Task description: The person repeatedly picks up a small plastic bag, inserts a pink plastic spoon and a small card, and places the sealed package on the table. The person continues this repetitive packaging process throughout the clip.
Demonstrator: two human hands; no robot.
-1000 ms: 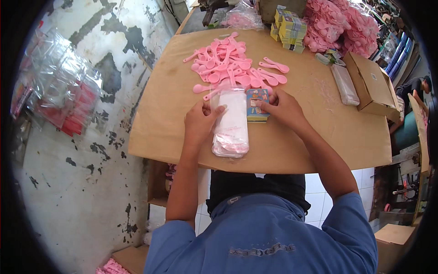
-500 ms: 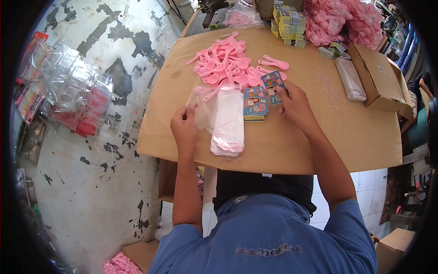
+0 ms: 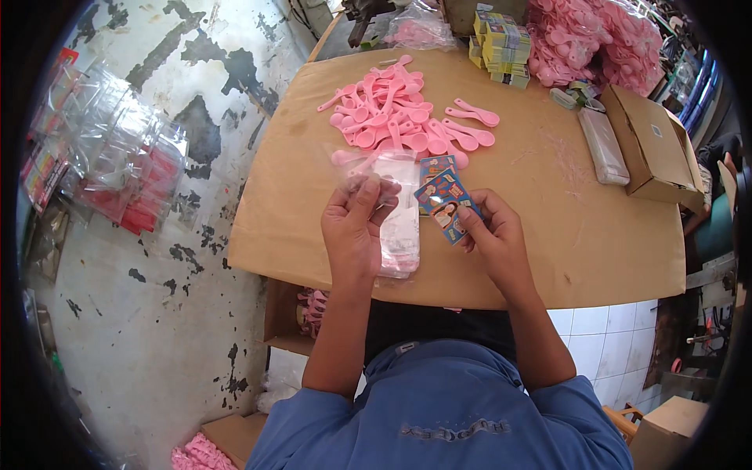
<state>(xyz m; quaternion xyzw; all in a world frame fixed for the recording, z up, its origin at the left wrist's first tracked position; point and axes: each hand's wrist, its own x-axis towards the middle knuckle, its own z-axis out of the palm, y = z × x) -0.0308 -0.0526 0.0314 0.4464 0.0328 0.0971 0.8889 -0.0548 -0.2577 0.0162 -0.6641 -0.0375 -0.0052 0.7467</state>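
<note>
On the far left, clear plastic packets with red pieces inside (image 3: 125, 160) hung against a white wall with grey peeling patches (image 3: 180, 258). Low beside that wall, a heap of small pink things (image 3: 202, 454) showed at the bottom edge, next to brown cardboard.

On the table covered in brown paper (image 3: 611, 258), the left hand (image 3: 354, 227) was raised near the front, its thumb and fingers pinched together on a thin, see-through plastic bag (image 3: 338, 168), whose outline was hard to follow. Just to its right lay a long stack of whitish, shiny plastic sleeves (image 3: 401, 235), partly hidden by the hand. Beyond it spread a loose pile of pink plastic spoons (image 3: 384, 106).

Right of the sleeves, a stack of blue printed cards (image 3: 437, 166) lay partly covered from view by a single blue printed card (image 3: 445, 205), tilted in front of it. The right hand (image 3: 495, 231) held this card, thumb on its face and fingers behind.

Farther back stood banded yellow bundles (image 3: 501, 47), then clear bags stuffed with pink spoons (image 3: 576, 43). A flat pack in clear wrap (image 3: 603, 145) lay beside a brown cardboard box (image 3: 650, 145) at the right.
</note>
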